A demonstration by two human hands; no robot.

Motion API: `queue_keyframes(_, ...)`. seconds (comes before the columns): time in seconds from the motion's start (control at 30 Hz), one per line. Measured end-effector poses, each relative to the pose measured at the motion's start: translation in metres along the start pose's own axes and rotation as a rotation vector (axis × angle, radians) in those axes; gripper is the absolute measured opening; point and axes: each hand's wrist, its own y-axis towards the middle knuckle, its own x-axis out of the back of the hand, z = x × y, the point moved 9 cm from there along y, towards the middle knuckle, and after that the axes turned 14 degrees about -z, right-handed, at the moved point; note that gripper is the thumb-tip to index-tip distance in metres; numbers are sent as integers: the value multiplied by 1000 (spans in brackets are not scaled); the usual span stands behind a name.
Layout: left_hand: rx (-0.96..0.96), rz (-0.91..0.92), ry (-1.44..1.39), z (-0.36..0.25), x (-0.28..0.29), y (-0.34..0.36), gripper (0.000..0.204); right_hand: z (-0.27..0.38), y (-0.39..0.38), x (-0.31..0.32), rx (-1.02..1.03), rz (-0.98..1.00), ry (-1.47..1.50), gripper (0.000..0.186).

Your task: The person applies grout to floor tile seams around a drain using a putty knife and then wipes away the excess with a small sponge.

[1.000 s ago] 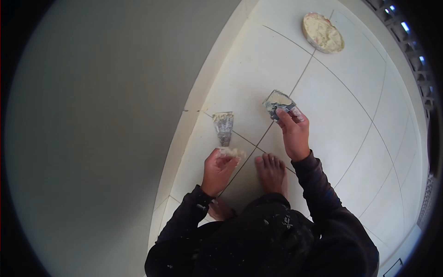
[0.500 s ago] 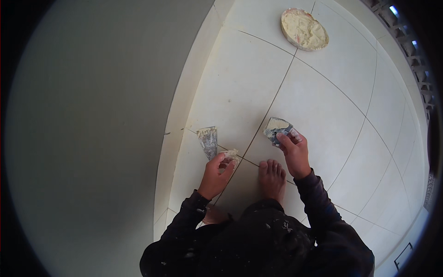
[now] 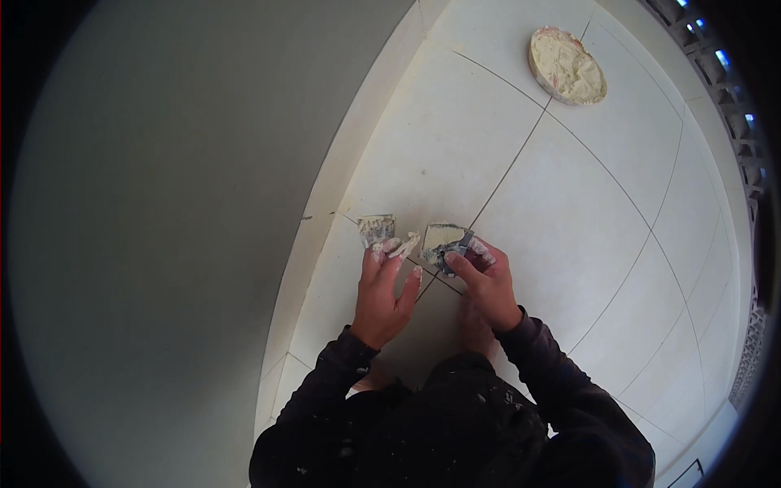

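Note:
My left hand [image 3: 382,297] has putty-smeared fingers, several stretched forward and the thumb apart. A putty knife [image 3: 377,228] with a metal blade sticks out beyond these fingers; its handle is hidden under the hand, which appears to hold it. A pale smear of putty [image 3: 405,244] clings at the fingertips. In my right hand [image 3: 488,285], a flat dark scraper [image 3: 446,246] is pinched between thumb and fingers, its face coated with cream putty. The scraper lies just right of the left fingertips, with a small gap between them.
A round shallow tub [image 3: 568,67] full of cream putty stands on the tiled floor [image 3: 561,211] at the far right. A grey wall [image 3: 187,244] with a pale skirting [image 3: 362,154] runs along the left. My bare foot [image 3: 478,325] is partly hidden below the right hand.
My right hand has brought the scraper leftward, close to my left hand. The left fingers have stretched out and now cover more of the putty knife's blade. The view has shifted slightly.

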Motion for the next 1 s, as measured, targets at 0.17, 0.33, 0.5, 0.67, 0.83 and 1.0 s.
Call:
queue_keyframes(0.17,32,49,-2,-4,-17,-13,38,6,-7,-16,315,-70,-135,35)
queue_keyframes(0.33,554,2,-581,22,-28,-26,36,14,-16,-32,783,-177,-621,55)
queue_keyframes(0.5,944,-66,-1108,43,-31,-34,34,9,-8,-36,887,-172,-793,51)
queue_keyframes(0.67,780,-155,-1157,62,-11,-29,37,-26,12,-7,311,-157,-519,34)
queue_keyframes(0.83,423,-194,-500,65,14,-29,37,-40,-7,-31,-364,158,241,22)
queue_keyframes(1.0,-209,5,92,23,31,-24,39,-29,-14,-44,-501,220,346,24)
